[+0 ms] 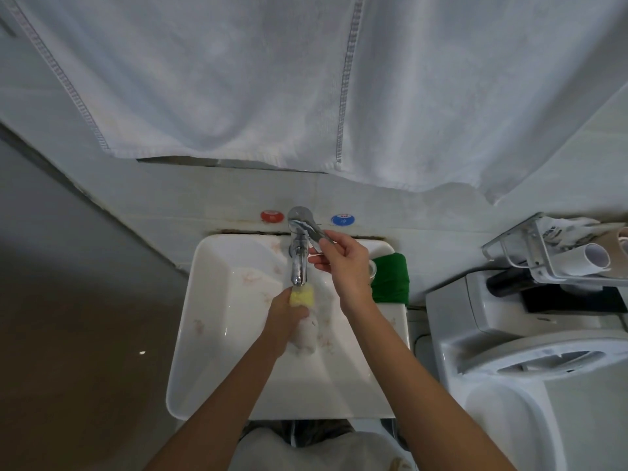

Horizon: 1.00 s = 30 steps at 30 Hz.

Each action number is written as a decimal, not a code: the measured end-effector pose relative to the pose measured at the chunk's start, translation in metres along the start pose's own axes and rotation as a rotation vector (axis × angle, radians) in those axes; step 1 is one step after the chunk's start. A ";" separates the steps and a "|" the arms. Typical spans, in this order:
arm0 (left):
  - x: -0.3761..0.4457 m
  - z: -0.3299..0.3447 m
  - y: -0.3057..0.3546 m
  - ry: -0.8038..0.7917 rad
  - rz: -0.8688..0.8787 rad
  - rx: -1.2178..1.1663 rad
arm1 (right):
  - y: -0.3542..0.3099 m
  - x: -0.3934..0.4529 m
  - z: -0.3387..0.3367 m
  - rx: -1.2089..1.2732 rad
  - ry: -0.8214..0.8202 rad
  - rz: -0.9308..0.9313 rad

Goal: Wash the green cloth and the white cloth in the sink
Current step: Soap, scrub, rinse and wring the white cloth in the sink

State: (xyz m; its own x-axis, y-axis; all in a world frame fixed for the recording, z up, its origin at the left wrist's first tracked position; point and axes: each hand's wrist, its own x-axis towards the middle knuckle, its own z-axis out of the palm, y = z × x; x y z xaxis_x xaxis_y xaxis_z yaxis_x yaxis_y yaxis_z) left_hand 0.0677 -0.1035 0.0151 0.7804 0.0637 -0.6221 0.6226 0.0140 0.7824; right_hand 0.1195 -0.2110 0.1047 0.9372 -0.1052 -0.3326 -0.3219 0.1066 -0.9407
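Step in hand, as judged: setting the water flow while the white cloth (307, 331) is held under the spout.

The left hand (287, 317) grips the white cloth, bunched, with its yellow end (301, 296) directly below the tap (299, 263). The fingers are curled round the cloth; it sits low in the sink (210, 300), near the centre.

The right hand (343, 266) is at the tap lever (314, 234). Thumb and fingertips lightly pinch the lever end; the other fingers are loosely extended.

The green cloth (390, 278) lies folded on the sink's right rim, apart from both hands.

Whether water is running cannot be told.

Procedure:
1. Move the lever in small increments. A sudden full flow may splash over the rim.
2. Keep the cloth centred under the spout so the stream lands on fabric, not on the wrist.
3. Loosen the left grip slightly so water can soak the inner folds.
4. Keep the right forearm clear of the green cloth, which could be knocked off the rim.
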 end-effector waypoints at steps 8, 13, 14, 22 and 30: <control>-0.006 -0.004 0.007 0.034 0.027 0.020 | 0.035 0.000 -0.014 -0.092 0.045 0.006; -0.009 -0.007 0.004 0.034 0.005 0.027 | 0.070 -0.006 -0.024 -0.194 0.208 -0.138; -0.010 -0.008 0.004 0.039 0.004 0.027 | 0.081 -0.007 -0.029 -0.239 0.262 -0.148; -0.023 -0.014 0.007 0.017 -0.038 -0.008 | 0.127 0.027 -0.067 -0.545 0.415 -0.074; -0.040 -0.020 0.006 -0.016 -0.060 0.014 | 0.142 0.064 -0.070 -0.573 0.342 0.014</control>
State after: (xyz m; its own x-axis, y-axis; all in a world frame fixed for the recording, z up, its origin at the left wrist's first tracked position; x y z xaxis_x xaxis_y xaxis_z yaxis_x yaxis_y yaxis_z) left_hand 0.0390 -0.0864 0.0455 0.7425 0.0467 -0.6682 0.6688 0.0035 0.7434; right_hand 0.1248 -0.2719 -0.0544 0.8673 -0.4253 -0.2586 -0.4427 -0.4218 -0.7913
